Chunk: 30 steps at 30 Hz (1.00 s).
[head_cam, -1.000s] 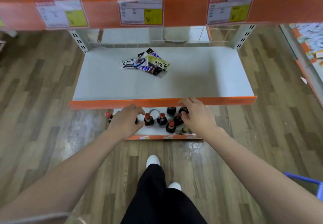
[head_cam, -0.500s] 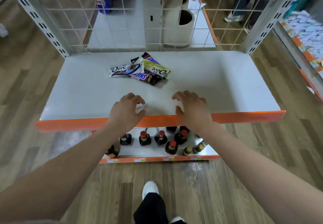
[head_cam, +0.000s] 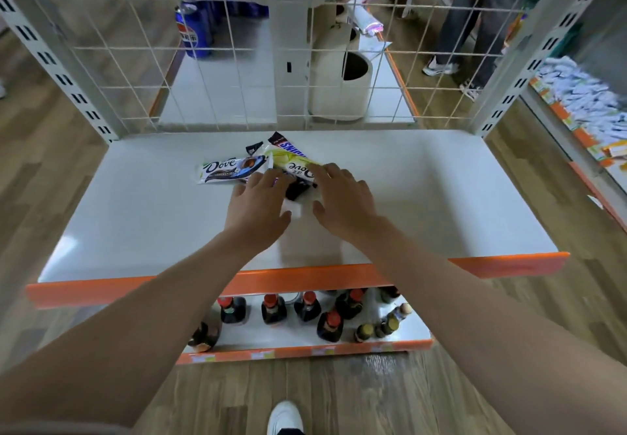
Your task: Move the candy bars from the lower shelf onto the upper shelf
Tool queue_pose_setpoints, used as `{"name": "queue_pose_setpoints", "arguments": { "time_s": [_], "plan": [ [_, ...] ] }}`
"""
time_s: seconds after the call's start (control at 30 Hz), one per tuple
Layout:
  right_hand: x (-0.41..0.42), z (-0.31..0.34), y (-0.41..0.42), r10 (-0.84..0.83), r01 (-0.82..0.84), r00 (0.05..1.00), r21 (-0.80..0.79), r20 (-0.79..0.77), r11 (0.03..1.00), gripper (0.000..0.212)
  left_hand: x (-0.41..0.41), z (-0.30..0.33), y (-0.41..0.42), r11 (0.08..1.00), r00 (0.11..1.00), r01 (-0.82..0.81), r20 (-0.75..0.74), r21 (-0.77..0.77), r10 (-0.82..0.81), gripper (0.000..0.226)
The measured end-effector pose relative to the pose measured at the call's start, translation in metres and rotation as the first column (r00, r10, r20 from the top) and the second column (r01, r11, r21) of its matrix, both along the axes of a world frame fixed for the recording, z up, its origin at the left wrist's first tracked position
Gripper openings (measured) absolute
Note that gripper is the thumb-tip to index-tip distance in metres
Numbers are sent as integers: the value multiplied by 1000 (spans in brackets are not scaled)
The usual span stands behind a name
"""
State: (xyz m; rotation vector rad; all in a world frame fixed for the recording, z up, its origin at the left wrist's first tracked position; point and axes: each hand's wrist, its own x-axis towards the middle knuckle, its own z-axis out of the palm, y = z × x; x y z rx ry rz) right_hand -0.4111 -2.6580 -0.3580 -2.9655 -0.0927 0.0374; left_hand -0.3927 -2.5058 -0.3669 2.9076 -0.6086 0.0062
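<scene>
A small pile of candy bars lies at the back middle of the white shelf (head_cam: 441,197): a white-and-blue Dove bar (head_cam: 230,170) on the left, a yellow-green Dove bar (head_cam: 291,163), a Snickers bar (head_cam: 288,144) behind it and a dark bar (head_cam: 297,188) in front. My left hand (head_cam: 259,207) hovers with straight fingers over the pile's near edge, fingertips at the dark bar. My right hand (head_cam: 342,197) is spread, its fingertips on the yellow-green Dove bar. Neither hand grips anything. The upper shelf is out of view.
A wire grid panel (head_cam: 237,61) closes the shelf's back between two slotted uprights. Below the orange front lip (head_cam: 509,261) a lower shelf holds several dark bottles (head_cam: 273,309). Behind the grid stand blue cans (head_cam: 193,34) and a white bin (head_cam: 342,75); a person's legs (head_cam: 458,27) show at back right.
Both hands rose from the bottle shelf, passed the orange lip and reached forward to the candy pile. My view dropped below the upper shelf and closer to the white shelf.
</scene>
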Motion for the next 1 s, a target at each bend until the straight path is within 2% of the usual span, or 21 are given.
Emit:
{"name": "queue_pose_setpoints", "arguments": {
  "time_s": [0.13,0.23,0.37,0.47,0.63,0.77,1.0],
  "plan": [
    [18,-9,3,-14,11,994,-27,-109,1000,69,11,-5,-8,994,999,38,14,104,-40,62],
    [24,-14,6,-33,26,997,-96,-70,995,63,12,-11,-10,993,998,32,52,113,-38,55],
    [30,-11,9,-73,73,997,-164,8,984,53,8,-15,-8,997,998,28,56,68,-32,46],
    [31,-10,9,-81,78,996,-122,-24,989,53,3,-14,-6,1000,1000,20,21,16,-21,40],
    [23,-5,11,-82,79,997,-156,-12,985,48,-6,-16,4,997,999,28,22,-65,-26,24],
    [11,-2,8,-94,89,995,-122,-30,988,55,-11,-19,16,990,997,72,39,-117,-68,13],
    [-15,4,-5,-70,66,995,-55,-73,996,57,-20,-20,31,980,993,94,92,-175,-79,15]
  ]
}}
